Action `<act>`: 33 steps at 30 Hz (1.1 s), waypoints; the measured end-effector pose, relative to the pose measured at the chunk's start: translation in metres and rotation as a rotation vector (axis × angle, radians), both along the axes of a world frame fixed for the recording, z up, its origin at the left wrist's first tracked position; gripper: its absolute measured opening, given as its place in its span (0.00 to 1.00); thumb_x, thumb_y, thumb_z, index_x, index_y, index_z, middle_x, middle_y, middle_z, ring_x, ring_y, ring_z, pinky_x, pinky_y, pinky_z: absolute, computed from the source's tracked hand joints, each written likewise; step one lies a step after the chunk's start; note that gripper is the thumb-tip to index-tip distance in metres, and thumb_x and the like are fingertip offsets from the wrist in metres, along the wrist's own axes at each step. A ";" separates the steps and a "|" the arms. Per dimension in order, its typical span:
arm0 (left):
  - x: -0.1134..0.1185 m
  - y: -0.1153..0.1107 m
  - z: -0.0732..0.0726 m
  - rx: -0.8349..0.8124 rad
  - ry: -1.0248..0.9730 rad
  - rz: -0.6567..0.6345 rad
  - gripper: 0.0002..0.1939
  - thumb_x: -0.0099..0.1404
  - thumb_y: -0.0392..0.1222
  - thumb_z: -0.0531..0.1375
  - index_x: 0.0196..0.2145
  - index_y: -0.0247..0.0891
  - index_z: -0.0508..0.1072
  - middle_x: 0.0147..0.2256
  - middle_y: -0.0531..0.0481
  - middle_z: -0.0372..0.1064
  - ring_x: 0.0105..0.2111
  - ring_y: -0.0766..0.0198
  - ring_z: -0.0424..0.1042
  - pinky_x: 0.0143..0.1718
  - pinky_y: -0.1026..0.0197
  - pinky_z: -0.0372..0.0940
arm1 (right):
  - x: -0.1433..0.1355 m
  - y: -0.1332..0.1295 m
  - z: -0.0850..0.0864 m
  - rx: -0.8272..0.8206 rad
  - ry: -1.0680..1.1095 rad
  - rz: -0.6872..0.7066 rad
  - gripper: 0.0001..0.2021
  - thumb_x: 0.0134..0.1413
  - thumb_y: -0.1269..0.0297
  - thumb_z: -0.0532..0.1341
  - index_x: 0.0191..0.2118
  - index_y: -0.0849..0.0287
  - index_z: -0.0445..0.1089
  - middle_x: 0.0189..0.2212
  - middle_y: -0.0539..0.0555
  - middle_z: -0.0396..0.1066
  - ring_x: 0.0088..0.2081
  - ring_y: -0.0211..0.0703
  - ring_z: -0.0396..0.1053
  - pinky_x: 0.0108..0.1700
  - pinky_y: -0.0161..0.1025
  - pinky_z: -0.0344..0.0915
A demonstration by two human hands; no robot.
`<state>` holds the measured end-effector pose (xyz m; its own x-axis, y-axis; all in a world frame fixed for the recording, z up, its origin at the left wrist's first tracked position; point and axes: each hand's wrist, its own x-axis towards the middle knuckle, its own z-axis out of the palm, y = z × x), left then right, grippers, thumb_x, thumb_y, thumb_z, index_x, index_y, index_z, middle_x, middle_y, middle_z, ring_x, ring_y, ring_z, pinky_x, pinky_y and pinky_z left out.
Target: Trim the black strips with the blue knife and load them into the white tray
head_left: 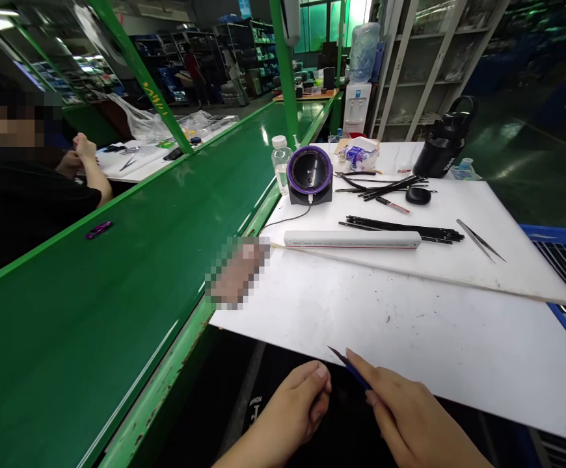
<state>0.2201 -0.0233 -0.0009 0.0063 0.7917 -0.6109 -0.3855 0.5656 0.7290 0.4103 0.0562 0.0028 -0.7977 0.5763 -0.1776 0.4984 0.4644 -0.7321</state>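
Observation:
My right hand [403, 403] is closed around a slim pointed tool [356, 374] with a dark tapering tip and a blue body. I cannot make out its exact kind. Its tip points up and left, over the near edge of the white table. My left hand [302, 403] is curled closed just to the left, thumb against the fingers, in front of my dark clothing. Whatever it may hold is hidden. The two hands are apart from each other.
Ahead on the white table [312, 299] lie a long white box [351, 240], black strips [410, 230], tweezers [481, 239], pliers [354, 179] and a small fan [310, 172]. A black bottle [442, 143] stands behind. Left runs a green conveyor [131, 292]; a co-worker [19, 188] sits beyond.

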 end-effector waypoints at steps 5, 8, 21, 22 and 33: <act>-0.002 0.005 -0.002 -0.078 -0.159 0.013 0.13 0.67 0.50 0.51 0.31 0.39 0.63 0.18 0.61 0.49 0.14 0.75 0.40 0.14 0.70 0.35 | -0.003 0.002 0.008 0.073 -0.014 0.005 0.29 0.62 0.73 0.46 0.68 0.52 0.51 0.42 0.56 0.73 0.40 0.47 0.72 0.43 0.43 0.68; -0.004 0.008 -0.002 -0.078 -0.142 0.001 0.14 0.68 0.51 0.50 0.31 0.39 0.64 0.17 0.61 0.49 0.14 0.75 0.40 0.14 0.70 0.36 | -0.003 0.001 0.008 0.117 -0.069 -0.003 0.30 0.60 0.74 0.47 0.68 0.51 0.51 0.37 0.54 0.74 0.35 0.46 0.72 0.40 0.41 0.67; -0.006 0.012 0.003 -0.127 -0.054 -0.049 0.15 0.67 0.53 0.53 0.31 0.38 0.63 0.18 0.62 0.48 0.14 0.75 0.41 0.14 0.70 0.35 | -0.004 0.002 0.016 0.097 -0.151 0.034 0.31 0.59 0.74 0.48 0.67 0.45 0.52 0.35 0.53 0.72 0.33 0.45 0.71 0.37 0.41 0.65; -0.006 0.013 0.003 -0.125 -0.055 -0.054 0.15 0.67 0.53 0.53 0.31 0.38 0.63 0.18 0.62 0.48 0.14 0.75 0.41 0.14 0.70 0.35 | -0.004 0.003 0.017 0.091 -0.151 0.027 0.31 0.59 0.75 0.48 0.67 0.44 0.53 0.34 0.52 0.72 0.33 0.45 0.71 0.37 0.40 0.65; -0.006 0.014 0.004 -0.109 -0.065 -0.064 0.14 0.67 0.51 0.52 0.31 0.39 0.63 0.18 0.61 0.48 0.14 0.75 0.39 0.14 0.69 0.34 | -0.003 0.006 0.015 0.090 -0.139 0.029 0.32 0.57 0.75 0.50 0.66 0.45 0.56 0.33 0.51 0.73 0.32 0.44 0.72 0.36 0.38 0.65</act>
